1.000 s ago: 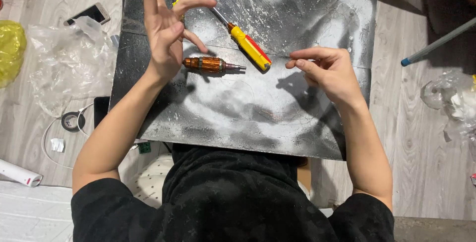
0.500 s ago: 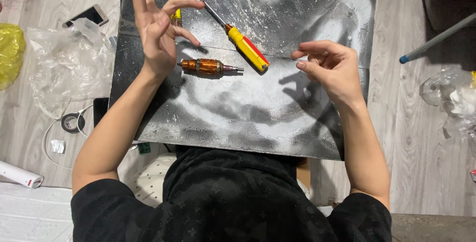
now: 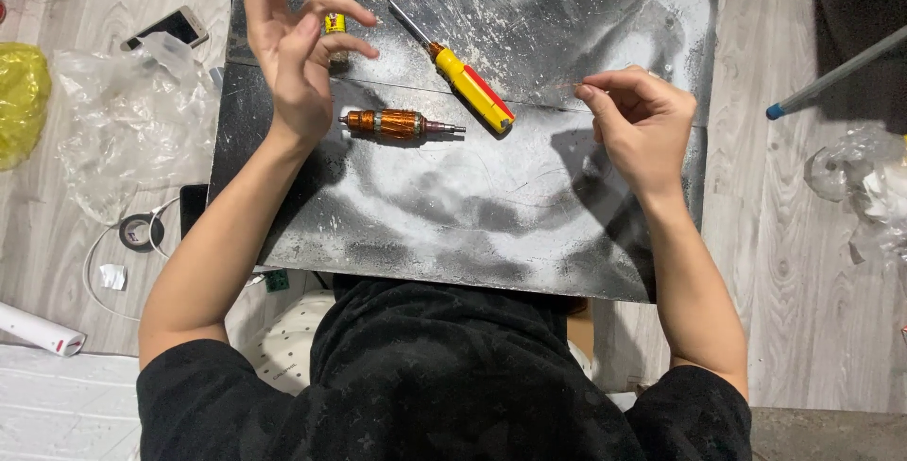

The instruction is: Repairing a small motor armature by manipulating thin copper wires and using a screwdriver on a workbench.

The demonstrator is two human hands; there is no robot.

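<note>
hands [image 3: 302,55] raised, copper rotor [image 3: 397,124] — screwdriver [image 3: 468,83]
</note>
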